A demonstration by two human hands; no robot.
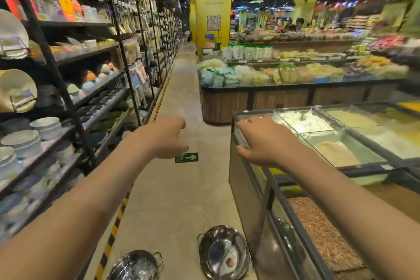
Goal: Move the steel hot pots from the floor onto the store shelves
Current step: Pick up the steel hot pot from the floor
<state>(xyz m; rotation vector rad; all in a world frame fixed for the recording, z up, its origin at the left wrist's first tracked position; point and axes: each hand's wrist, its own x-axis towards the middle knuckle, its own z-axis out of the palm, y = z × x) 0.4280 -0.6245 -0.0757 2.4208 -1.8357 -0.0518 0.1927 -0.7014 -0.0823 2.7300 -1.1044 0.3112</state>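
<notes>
Two steel hot pots stand on the tiled aisle floor at the bottom of the view: one [134, 266] at the lower middle-left and one [223, 253] beside the glass case, with a label inside it. My left hand [167, 137] reaches forward above the aisle with loosely curled fingers and holds nothing. My right hand [261, 141] is stretched out over the near corner of the glass-topped bin case [295, 223], fingers bent, at or just above its rim. The store shelves [68, 88] of bowls and plates run along the left.
A yellow-black hazard strip [118, 218] marks the floor along the foot of the shelves. A green arrow sticker [186, 157] lies on the floor ahead. A produce counter [272, 88] and a yellow pillar [213, 7] stand further down on the right.
</notes>
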